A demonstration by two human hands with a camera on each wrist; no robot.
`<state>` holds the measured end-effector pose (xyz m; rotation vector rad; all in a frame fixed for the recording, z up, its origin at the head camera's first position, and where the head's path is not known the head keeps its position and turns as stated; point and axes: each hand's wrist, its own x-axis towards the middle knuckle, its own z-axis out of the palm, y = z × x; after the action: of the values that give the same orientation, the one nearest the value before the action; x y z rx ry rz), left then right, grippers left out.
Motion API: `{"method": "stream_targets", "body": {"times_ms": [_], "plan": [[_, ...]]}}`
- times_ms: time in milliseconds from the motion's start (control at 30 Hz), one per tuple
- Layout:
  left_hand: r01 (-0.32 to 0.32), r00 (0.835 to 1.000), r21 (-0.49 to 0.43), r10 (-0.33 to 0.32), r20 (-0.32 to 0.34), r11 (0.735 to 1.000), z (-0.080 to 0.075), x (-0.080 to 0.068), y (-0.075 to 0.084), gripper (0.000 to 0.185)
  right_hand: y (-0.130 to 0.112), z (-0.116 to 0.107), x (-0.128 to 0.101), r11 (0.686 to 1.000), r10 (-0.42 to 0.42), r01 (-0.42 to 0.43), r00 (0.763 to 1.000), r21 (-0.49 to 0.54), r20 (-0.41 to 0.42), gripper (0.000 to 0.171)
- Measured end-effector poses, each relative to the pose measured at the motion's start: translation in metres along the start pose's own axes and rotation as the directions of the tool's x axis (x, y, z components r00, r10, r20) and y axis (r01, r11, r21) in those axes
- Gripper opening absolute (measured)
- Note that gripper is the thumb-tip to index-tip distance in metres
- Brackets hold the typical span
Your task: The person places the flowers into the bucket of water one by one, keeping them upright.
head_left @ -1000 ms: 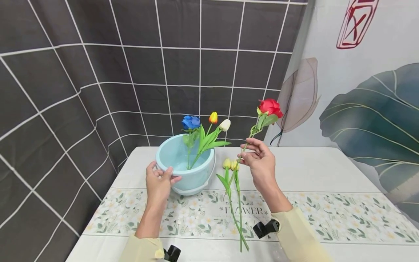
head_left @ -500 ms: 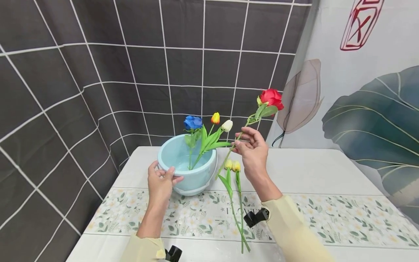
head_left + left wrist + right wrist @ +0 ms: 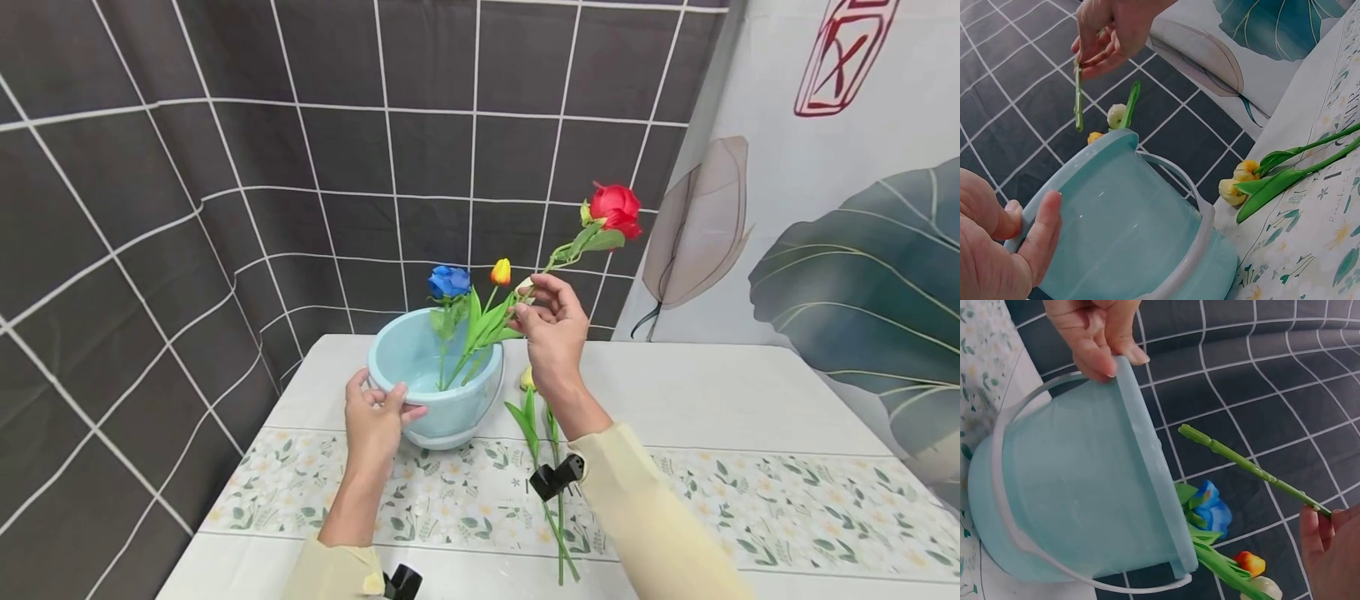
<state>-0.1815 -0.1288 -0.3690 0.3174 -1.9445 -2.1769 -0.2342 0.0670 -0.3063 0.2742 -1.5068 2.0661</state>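
Note:
My left hand (image 3: 375, 425) grips the near rim of a light blue bucket (image 3: 450, 421), thumb and fingers on either side of the wall. Inside lean a blue rose (image 3: 450, 282), an orange-yellow tulip (image 3: 501, 272) and a white tulip (image 3: 1263, 589). My right hand (image 3: 555, 337) pinches the stem of a red rose (image 3: 617, 210) between thumb and fingertips, to the right of the bucket's mouth. The bloom tilts up and right. In the right wrist view the stem's bare lower end (image 3: 1194, 432) points toward the bucket, outside its rim.
Two yellow tulips (image 3: 1235, 187) lie on the table right of the bucket, stems crossed toward me; my right hand partly covers them in the head view. The bucket's handle (image 3: 1204, 219) hangs down its side. A dark gridded curtain (image 3: 337, 150) stands behind, with a floral-banded cloth (image 3: 750, 500) underneath.
My right hand has moved left and up with the red rose, bringing the stem to the bucket's mouth. My left hand stays on the rim.

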Motion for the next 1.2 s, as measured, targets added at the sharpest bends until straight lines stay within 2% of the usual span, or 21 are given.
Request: {"method": "stream_targets", "body": {"times_ms": [367,567,733,867,1000,1200], "plan": [[-0.014,1.0,0.013,0.014,0.014,1.0,0.0,0.0,-0.003,0.067,0.019,0.006,-0.002,0.999,0.009,-0.01,1.0,-0.044,-0.001,0.041],[-0.013,1.0,0.014,0.013,0.017,1.0,-0.001,0.001,-0.005,0.067,0.027,0.01,-0.01,0.994,0.046,-0.042,0.998,-0.105,0.036,0.04],[-0.008,1.0,0.014,0.008,0.015,1.0,-0.001,0.001,-0.005,0.068,0.033,0.013,-0.015,0.976,0.092,-0.069,0.991,-0.208,0.102,0.034],[-0.004,1.0,0.006,0.004,0.014,1.0,-0.002,0.001,-0.006,0.068,0.035,0.014,-0.018,0.931,0.064,0.008,0.981,-0.366,0.184,0.028],[-0.006,1.0,-0.001,0.006,0.012,1.0,-0.002,0.001,-0.005,0.067,0.037,0.013,-0.02,0.845,0.0,0.15,0.96,-0.514,0.281,0.018],[-0.007,1.0,0.003,0.007,0.016,1.0,-0.002,0.002,-0.005,0.068,0.037,0.014,-0.021,0.748,0.001,0.266,0.916,-0.608,0.402,0.011]]}}
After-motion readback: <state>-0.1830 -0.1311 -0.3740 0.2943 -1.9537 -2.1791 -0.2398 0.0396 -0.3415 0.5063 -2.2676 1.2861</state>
